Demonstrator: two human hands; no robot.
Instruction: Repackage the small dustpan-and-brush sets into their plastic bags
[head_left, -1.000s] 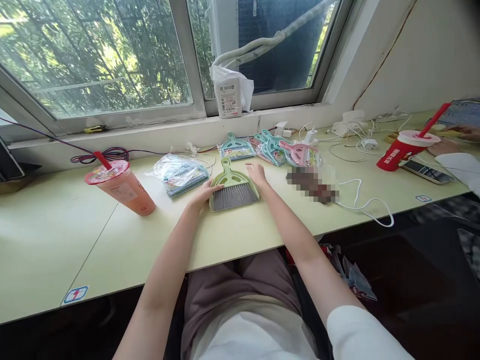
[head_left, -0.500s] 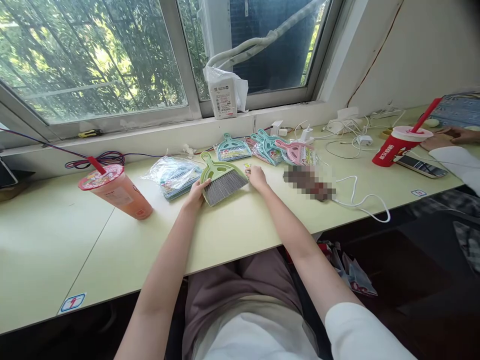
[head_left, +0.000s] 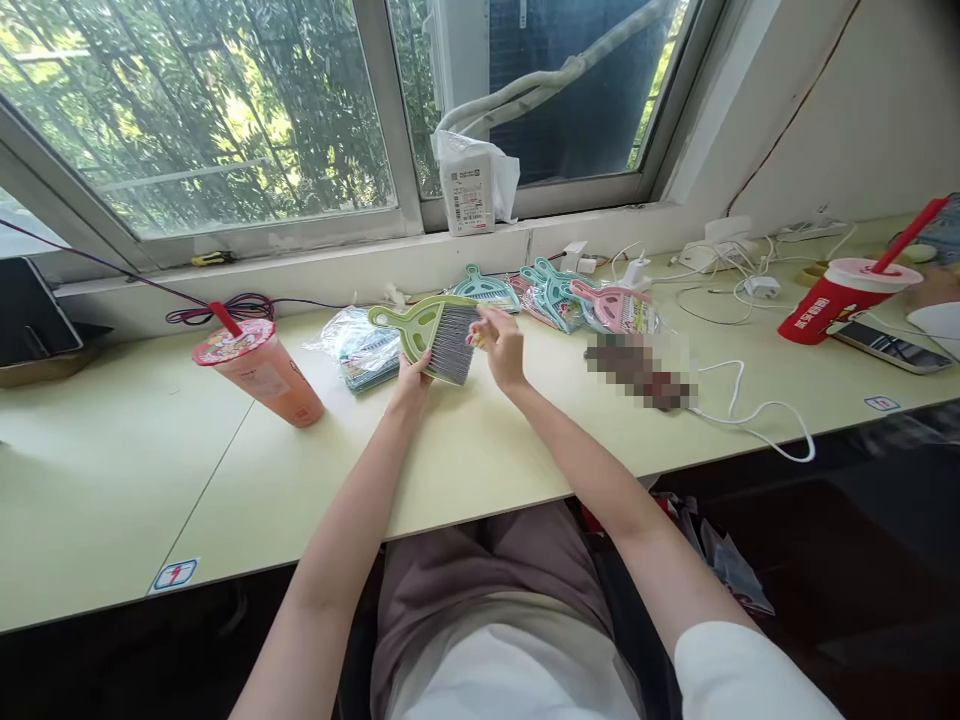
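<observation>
My left hand (head_left: 414,382) is closed on the lower edge of a small green dustpan (head_left: 417,325), its handle pointing left. A hand brush with grey bristles (head_left: 453,346) is nested in the pan, bristles facing right. By the bristles' right edge, my right hand (head_left: 507,352) pinches a small colourful piece (head_left: 474,338), perhaps a label; its kind is too small to tell. Behind lie more sets: a turquoise dustpan set (head_left: 486,287), further turquoise sets (head_left: 551,290) and a pink set (head_left: 611,303), with printed labels. Left of the pan is a stack of plastic-wrapped packets (head_left: 367,350).
A lidded drink cup (head_left: 274,380) leans on the left, and a red cup (head_left: 832,305) stands at right beside a phone (head_left: 892,346). White cables (head_left: 750,408) cross the table (head_left: 465,460). A co-worker's hand (head_left: 937,285) shows at the right edge. A box (head_left: 469,195) sits on the sill.
The dustpan and brush have turned, so the handle points left instead of up. My right hand has lifted, still pinching the small piece beside the bristles. The view has shifted left.
</observation>
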